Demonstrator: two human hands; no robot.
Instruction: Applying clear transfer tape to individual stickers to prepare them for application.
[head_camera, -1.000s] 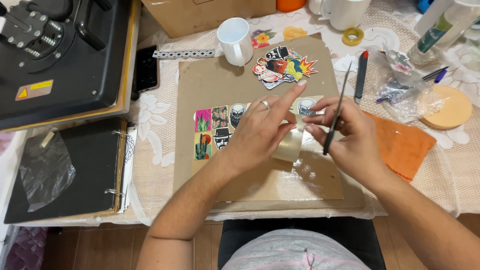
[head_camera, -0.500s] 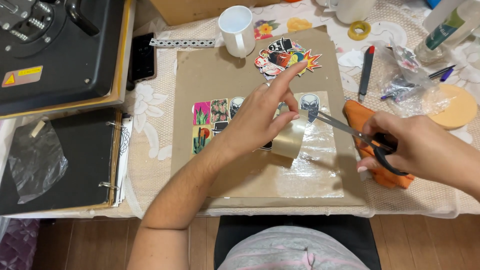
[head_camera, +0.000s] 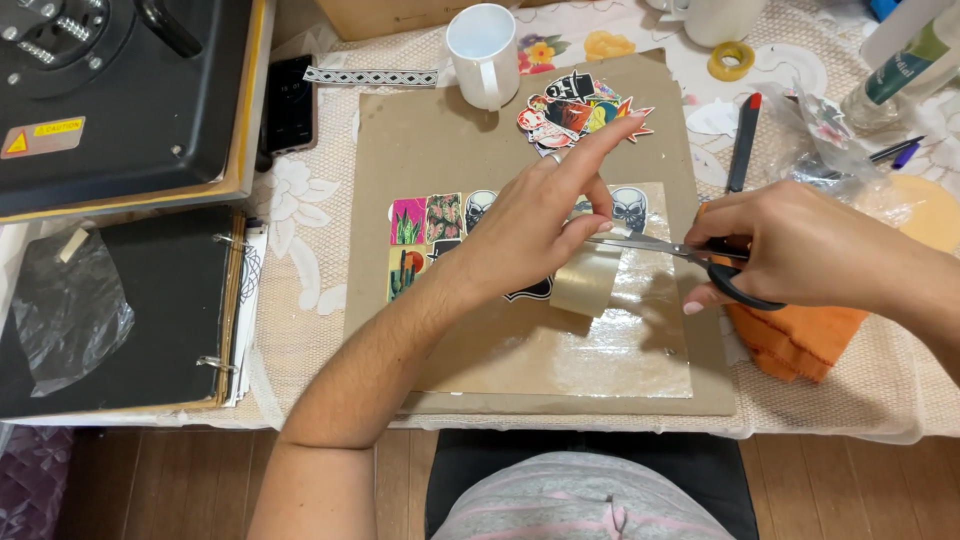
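Note:
My left hand (head_camera: 535, 222) pinches a roll of clear packing tape (head_camera: 588, 280) over a brown cardboard sheet (head_camera: 440, 150), index finger stretched out. My right hand (head_camera: 800, 248) grips black-handled scissors (head_camera: 690, 256) whose blades point left and meet the tape beside my left thumb. A shiny strip of clear tape (head_camera: 620, 345) lies across the lower right of the cardboard. A row of colourful stickers (head_camera: 432, 220) sits partly under my left hand, with a skull sticker (head_camera: 630, 206) just beyond the scissors.
A white mug (head_camera: 484, 52) and a pile of stickers (head_camera: 575, 110) sit at the cardboard's far edge. A black heat press (head_camera: 110, 90) and a black binder (head_camera: 120, 310) fill the left. An orange cloth (head_camera: 795, 340), a red-capped pen (head_camera: 742, 145) and a yellow tape ring (head_camera: 731, 61) lie right.
My right hand went out to the right, took up the scissors and has brought their blades to the tape. My left hand has stayed on the tape roll.

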